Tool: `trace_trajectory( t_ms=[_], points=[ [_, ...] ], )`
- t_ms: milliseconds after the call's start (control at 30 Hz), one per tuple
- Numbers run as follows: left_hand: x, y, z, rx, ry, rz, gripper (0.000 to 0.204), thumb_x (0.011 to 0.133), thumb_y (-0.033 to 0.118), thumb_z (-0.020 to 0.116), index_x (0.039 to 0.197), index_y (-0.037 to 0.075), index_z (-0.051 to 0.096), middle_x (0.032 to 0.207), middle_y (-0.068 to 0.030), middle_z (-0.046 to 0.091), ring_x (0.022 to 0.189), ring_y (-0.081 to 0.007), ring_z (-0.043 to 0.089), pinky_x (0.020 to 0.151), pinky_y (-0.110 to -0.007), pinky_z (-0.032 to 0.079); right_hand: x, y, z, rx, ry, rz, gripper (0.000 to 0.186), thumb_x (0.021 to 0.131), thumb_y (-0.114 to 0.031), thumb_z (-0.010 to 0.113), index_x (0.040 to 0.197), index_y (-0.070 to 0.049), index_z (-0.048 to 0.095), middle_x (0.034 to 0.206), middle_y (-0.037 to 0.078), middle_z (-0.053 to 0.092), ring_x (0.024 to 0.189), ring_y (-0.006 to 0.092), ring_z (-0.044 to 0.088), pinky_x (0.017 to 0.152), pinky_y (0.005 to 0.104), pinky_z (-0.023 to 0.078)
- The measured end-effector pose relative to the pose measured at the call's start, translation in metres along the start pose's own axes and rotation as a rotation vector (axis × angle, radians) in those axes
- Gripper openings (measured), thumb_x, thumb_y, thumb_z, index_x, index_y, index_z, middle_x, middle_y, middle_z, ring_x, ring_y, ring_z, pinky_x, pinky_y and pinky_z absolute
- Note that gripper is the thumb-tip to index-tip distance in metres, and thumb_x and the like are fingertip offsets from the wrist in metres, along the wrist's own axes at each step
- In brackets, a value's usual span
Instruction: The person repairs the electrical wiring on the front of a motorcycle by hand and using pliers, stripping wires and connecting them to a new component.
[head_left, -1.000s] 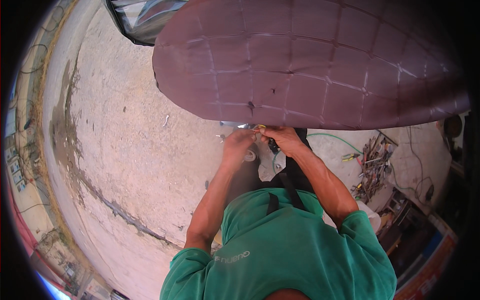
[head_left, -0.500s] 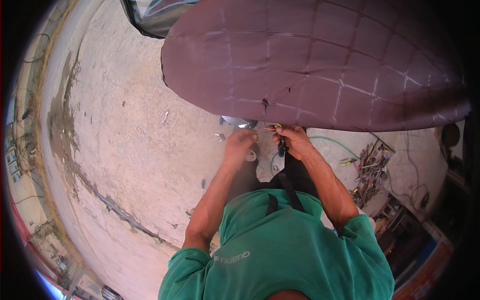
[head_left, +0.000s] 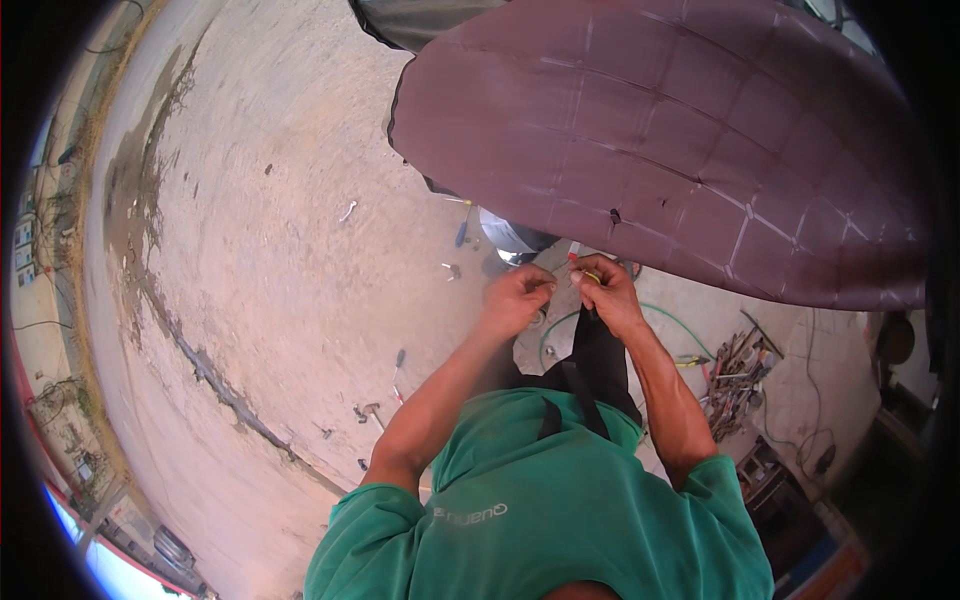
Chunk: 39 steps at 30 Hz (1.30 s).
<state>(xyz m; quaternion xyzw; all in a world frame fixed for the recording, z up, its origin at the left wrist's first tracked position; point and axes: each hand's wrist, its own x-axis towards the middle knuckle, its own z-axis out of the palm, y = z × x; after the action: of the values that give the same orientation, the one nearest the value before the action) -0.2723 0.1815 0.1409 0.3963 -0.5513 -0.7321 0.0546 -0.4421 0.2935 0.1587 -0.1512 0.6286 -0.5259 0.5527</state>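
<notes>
In front of my lap, just under the near edge of a maroon quilted cover [head_left: 560, 110], both hands work close together. My left hand [head_left: 517, 300] is closed in a pinch; whatever lies between its fingertips is too small to make out. My right hand [head_left: 612, 297] has thumb and forefinger closed on a thin yellow piece [head_left: 592, 276], which looks like a wire. A small red-and-white piece [head_left: 573, 252] shows just beyond the right fingertips. Left of it, a shiny rounded metal part [head_left: 508, 238] is partly hidden by the cover.
A pile of metal tools [head_left: 738, 385] lies on the ground at right, with yellow-handled pliers [head_left: 690, 361] and a green hose or cable [head_left: 672, 315] nearby. At left are a wrench [head_left: 348, 211], a screwdriver [head_left: 461, 235] and a hammer [head_left: 374, 414].
The view has shifted, so the cover sits further right and more of the metal part shows. Both hands stay pinched near each other; the thin reddish strands at the right fingertips no longer show clearly.
</notes>
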Motion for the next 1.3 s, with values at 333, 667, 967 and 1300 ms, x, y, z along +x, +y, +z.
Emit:
trace_trajectory(
  t_ms=[333, 667, 967, 1300],
  points=[
    [0.004, 0.034, -0.005, 0.118, 0.019, 0.035, 0.019, 0.090, 0.013, 0.068, 0.101, -0.002, 0.070, 0.092, -0.0078, 0.070, 0.085, -0.0143, 0.064, 0.076, -0.030, 0.052, 0.008, -0.007, 0.001, -0.542, -0.036, -0.223, 0.018, 0.091, -0.009, 0.068, 0.106, 0.000, 0.068, 0.090, 0.002, 0.067, 0.082, 0.0080, 0.059, 0.076, 0.0254, 0.049],
    [-0.031, -0.058, -0.019, -0.222, 0.205, -0.058, 0.018, 0.092, 0.013, 0.069, 0.104, 0.000, 0.068, 0.088, -0.0031, 0.067, 0.082, -0.0128, 0.063, 0.077, -0.028, 0.051, 0.021, 0.009, -0.005, -0.412, -0.108, -0.099, 0.014, 0.097, -0.009, 0.065, 0.107, 0.000, 0.068, 0.093, 0.002, 0.066, 0.081, 0.0087, 0.063, 0.071, 0.0230, 0.051],
    [-0.065, -0.274, -0.007, -0.783, 0.756, -0.391, 0.012, 0.096, 0.015, 0.064, 0.098, 0.004, 0.067, 0.078, -0.0038, 0.066, 0.058, -0.0096, 0.056, 0.048, -0.022, 0.043, 0.046, 0.026, -0.030, -0.092, -0.326, -0.043, 0.009, 0.098, -0.007, 0.060, 0.104, -0.001, 0.063, 0.083, 0.003, 0.060, 0.066, 0.0087, 0.050, 0.062, 0.0250, 0.042],
    [0.094, -0.516, -0.013, -0.583, 0.708, -0.412, 0.020, 0.088, 0.013, 0.070, 0.103, 0.000, 0.067, 0.084, -0.0089, 0.068, 0.058, -0.0147, 0.057, 0.050, -0.029, 0.045, 0.082, 0.072, -0.044, 0.200, -0.516, -0.232, 0.014, 0.097, -0.015, 0.061, 0.105, -0.004, 0.059, 0.076, 0.006, 0.052, 0.066, 0.0143, 0.047, 0.062, 0.0312, 0.038]
  ],
)
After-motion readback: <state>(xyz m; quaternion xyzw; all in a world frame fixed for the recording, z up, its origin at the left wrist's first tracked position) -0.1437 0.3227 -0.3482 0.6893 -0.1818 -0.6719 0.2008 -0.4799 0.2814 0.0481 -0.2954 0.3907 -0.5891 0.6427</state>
